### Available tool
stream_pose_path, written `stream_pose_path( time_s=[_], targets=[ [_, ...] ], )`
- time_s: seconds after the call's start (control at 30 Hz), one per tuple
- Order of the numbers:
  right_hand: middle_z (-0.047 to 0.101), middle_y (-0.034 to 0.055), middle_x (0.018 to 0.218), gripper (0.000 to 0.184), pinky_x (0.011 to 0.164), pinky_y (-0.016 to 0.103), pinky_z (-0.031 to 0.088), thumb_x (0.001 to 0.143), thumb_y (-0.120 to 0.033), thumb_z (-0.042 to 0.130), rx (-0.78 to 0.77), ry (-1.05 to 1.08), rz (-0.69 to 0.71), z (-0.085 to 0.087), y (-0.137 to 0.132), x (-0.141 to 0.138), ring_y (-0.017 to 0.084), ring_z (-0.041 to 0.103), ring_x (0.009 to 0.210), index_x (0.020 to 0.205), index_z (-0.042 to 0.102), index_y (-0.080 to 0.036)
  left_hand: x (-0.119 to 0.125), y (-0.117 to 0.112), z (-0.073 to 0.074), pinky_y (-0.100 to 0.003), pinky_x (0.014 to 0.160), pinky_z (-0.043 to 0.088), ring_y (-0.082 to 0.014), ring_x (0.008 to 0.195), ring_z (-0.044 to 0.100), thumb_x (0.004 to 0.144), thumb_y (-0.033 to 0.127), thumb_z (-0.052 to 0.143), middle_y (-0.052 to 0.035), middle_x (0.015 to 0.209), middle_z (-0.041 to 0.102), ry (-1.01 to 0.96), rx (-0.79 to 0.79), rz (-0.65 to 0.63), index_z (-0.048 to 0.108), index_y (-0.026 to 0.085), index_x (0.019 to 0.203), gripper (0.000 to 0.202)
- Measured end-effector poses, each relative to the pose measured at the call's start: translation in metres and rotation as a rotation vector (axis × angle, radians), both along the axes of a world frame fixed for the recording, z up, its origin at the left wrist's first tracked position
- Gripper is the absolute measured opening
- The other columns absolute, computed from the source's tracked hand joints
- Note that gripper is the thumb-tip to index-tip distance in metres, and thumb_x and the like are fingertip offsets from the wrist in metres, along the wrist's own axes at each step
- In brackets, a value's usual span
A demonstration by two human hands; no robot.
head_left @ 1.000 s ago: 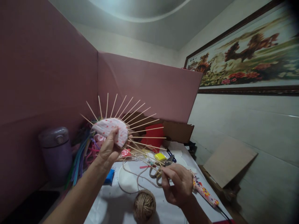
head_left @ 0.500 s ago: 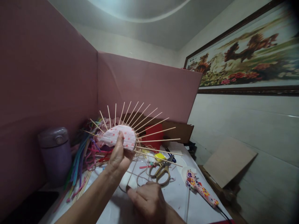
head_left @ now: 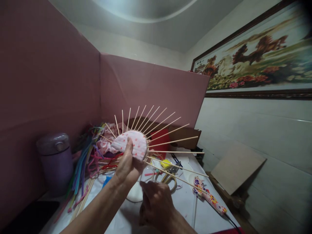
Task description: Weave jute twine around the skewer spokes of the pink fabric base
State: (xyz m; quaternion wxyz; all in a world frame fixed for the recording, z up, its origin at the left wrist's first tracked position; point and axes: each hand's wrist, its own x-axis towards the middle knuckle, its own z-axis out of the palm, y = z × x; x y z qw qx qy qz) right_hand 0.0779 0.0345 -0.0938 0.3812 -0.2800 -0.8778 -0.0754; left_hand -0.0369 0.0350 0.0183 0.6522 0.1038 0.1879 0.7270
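Observation:
My left hand is raised above the table and grips a round disc covered in white cloth with pink dots. Many thin wooden skewers fan out from the disc's rim like rays. My right hand is just below it, fingers curled together near the lower skewers; jute twine runs up toward the disc beside it, but what the fingers hold is hidden.
On the white table lie gold-handled scissors, a flowered glue gun with a cord, a yellow block and a heap of coloured pipe cleaners. A purple jar stands at left. Pink boards wall the desk.
My left hand carried the skewer disc rightward and lowered it slightly. My right hand left the scissors area and came in under the disc, hiding the twine ball.

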Motion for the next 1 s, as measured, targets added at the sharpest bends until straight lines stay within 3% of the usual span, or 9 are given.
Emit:
stream_pose_path(
  time_s=[0.13, 0.27, 0.4, 0.6, 0.73, 0.83, 0.93, 1.0],
  targets=[
    [0.060, 0.0033, 0.063, 0.023, 0.054, 0.025, 0.034, 0.077, -0.009, 0.037, -0.174, 0.096, -0.172, 0.002, 0.009, 0.007, 0.015, 0.054, 0.057, 0.075, 0.059, -0.017, 0.002, 0.000, 0.000, -0.025, 0.053, 0.054, -0.0129, 0.054, 0.063, 0.077, 0.019, 0.056, -0.0033, 0.068, 0.068, 0.010, -0.008, 0.005, 0.061, 0.013, 0.086, 0.012],
    [0.063, 0.0051, 0.078, 0.026, 0.069, 0.027, 0.039, 0.083, -0.012, 0.036, -0.301, 0.209, -0.157, 0.003, 0.020, 0.013, 0.016, 0.057, 0.075, 0.085, 0.061, -0.018, 0.006, -0.002, -0.001, -0.023, 0.050, 0.053, -0.0119, 0.052, 0.062, 0.074, 0.010, 0.058, -0.0031, 0.067, 0.067, 0.012, -0.032, 0.024, 0.060, 0.012, 0.082, 0.009],
    [0.064, 0.0061, 0.090, 0.024, 0.081, 0.031, 0.040, 0.084, -0.021, 0.040, -0.421, 0.372, -0.064, 0.003, 0.027, 0.018, 0.018, 0.056, 0.087, 0.092, 0.063, -0.019, 0.005, 0.000, -0.003, -0.025, 0.052, 0.054, -0.0143, 0.056, 0.063, 0.075, 0.011, 0.056, -0.0041, 0.068, 0.067, -0.025, -0.039, -0.020, 0.059, 0.012, 0.086, 0.011],
    [0.057, 0.0068, 0.114, 0.031, 0.089, 0.037, 0.039, 0.085, -0.033, 0.043, -0.687, 0.678, 0.255, 0.013, 0.017, 0.017, 0.022, 0.049, 0.106, 0.110, 0.058, -0.022, 0.006, 0.006, -0.007, -0.022, 0.055, 0.053, -0.0109, 0.053, 0.061, 0.077, 0.009, 0.055, -0.0029, 0.064, 0.065, -0.076, -0.063, 0.008, 0.059, 0.012, 0.087, 0.011],
    [0.060, 0.0063, 0.105, 0.027, 0.085, 0.031, 0.042, 0.082, -0.034, 0.050, -0.868, 0.829, 0.443, 0.019, 0.004, 0.006, 0.018, 0.055, 0.095, 0.104, 0.058, -0.021, 0.012, 0.009, -0.017, -0.023, 0.052, 0.052, -0.0117, 0.052, 0.060, 0.076, 0.018, 0.058, -0.0039, 0.064, 0.065, 0.036, -0.039, 0.042, 0.059, 0.011, 0.084, 0.010],
    [0.062, 0.0030, 0.082, 0.022, 0.070, 0.025, 0.046, 0.078, -0.034, 0.058, -0.991, 0.952, 0.488, 0.016, 0.003, -0.001, 0.013, 0.058, 0.074, 0.094, 0.057, -0.019, 0.016, 0.010, -0.028, -0.022, 0.049, 0.051, -0.0127, 0.051, 0.060, 0.071, 0.030, 0.064, -0.0037, 0.064, 0.065, 0.147, 0.027, 0.071, 0.059, 0.012, 0.079, 0.020],
    [0.054, -0.0027, 0.057, 0.022, 0.047, 0.019, 0.040, 0.076, -0.037, 0.059, -1.067, 0.999, 0.479, 0.013, 0.006, -0.003, 0.007, 0.048, 0.046, 0.078, 0.053, -0.016, 0.018, 0.011, -0.035, -0.024, 0.048, 0.051, -0.0130, 0.051, 0.059, 0.068, 0.035, 0.066, -0.0025, 0.064, 0.064, 0.194, 0.044, 0.072, 0.058, 0.013, 0.076, 0.024],
    [0.049, -0.0050, 0.049, 0.026, 0.039, 0.017, 0.032, 0.075, -0.038, 0.059, -1.085, 0.999, 0.460, 0.012, 0.006, -0.003, 0.005, 0.040, 0.038, 0.070, 0.049, -0.016, 0.018, 0.012, -0.036, -0.023, 0.049, 0.051, -0.0121, 0.051, 0.058, 0.069, 0.031, 0.066, -0.0022, 0.066, 0.064, 0.168, 0.041, 0.065, 0.059, 0.013, 0.078, 0.021]
  ],
)
